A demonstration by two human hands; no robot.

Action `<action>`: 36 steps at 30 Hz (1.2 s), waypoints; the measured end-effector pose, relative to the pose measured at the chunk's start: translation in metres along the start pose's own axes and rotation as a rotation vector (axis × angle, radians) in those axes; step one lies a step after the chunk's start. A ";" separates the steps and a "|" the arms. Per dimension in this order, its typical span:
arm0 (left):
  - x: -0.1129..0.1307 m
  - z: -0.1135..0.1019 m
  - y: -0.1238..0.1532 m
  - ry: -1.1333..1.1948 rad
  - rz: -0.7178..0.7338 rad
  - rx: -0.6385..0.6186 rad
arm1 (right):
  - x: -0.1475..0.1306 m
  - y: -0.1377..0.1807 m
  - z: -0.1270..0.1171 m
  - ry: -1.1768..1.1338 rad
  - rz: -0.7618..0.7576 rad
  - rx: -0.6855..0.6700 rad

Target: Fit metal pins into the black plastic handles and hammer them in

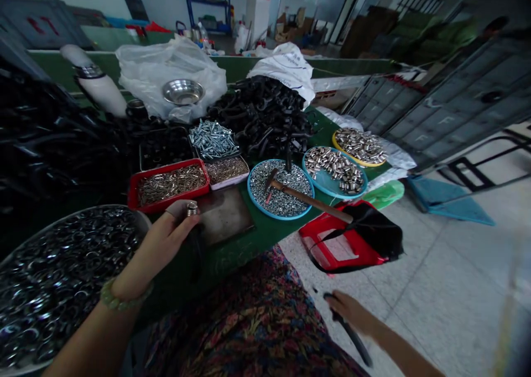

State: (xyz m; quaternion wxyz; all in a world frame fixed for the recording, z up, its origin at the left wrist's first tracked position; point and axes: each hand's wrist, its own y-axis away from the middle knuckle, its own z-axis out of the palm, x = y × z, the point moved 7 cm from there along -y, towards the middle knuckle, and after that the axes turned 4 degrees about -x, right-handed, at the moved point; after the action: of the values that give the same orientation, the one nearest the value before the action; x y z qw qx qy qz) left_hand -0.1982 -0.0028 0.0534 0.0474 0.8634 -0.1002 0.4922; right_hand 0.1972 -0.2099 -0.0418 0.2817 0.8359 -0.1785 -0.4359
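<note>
My left hand [176,228] is closed around a small silver metal sleeve [192,208], held upright at the near left corner of a flat metal plate [226,214]. Below it a dark elongated piece [198,250] hangs; whether it joins the sleeve I cannot tell. Away to the lower right, over the floor, my right hand [350,310] grips a black curved handle [354,341], slightly blurred. A hammer [307,194] lies across a blue tray of small metal nuts [280,218]. Beside the left hand is a red tray [131,192] of metal pins.
Black curved parts [265,111] are heaped at the back of the green table. Silver sleeves fill a blue tray [332,195] and a yellow tray [335,140]. Screws [213,139] lie behind the plate. A large basin [143,222] of black rings stands left; a red bag [332,250] hangs right.
</note>
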 end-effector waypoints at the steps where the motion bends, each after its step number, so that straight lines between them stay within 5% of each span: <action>1: 0.006 0.007 0.000 -0.002 0.009 -0.024 | -0.027 -0.023 0.003 -0.097 -0.104 -0.043; 6: 0.032 0.040 0.000 -0.003 0.051 -0.116 | -0.196 -0.077 0.024 -0.568 -0.494 -0.219; 10: 0.039 0.042 0.004 0.039 0.067 -0.089 | -0.272 -0.088 0.062 -0.590 -0.563 -0.274; 14: 0.037 0.034 0.007 0.009 0.056 -0.081 | -0.286 -0.096 0.083 -0.528 -0.612 -0.319; 24: 0.041 0.041 0.007 -0.192 0.084 -0.169 | -0.306 -0.085 0.073 -0.173 -0.792 -0.256; 31: 0.039 0.040 0.009 -0.198 0.057 -0.099 | -0.297 -0.088 0.085 -0.385 -0.701 -0.232; 36: 0.029 0.044 0.013 -0.155 0.008 -0.052 | -0.291 -0.084 0.094 -0.440 -0.789 -0.102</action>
State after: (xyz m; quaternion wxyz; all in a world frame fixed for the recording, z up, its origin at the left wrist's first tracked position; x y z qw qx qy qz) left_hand -0.1495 -0.0267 0.0552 0.0602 0.8969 -0.1196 0.4214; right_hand -0.0378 -0.0161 0.0453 0.0903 0.7126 0.1199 -0.6853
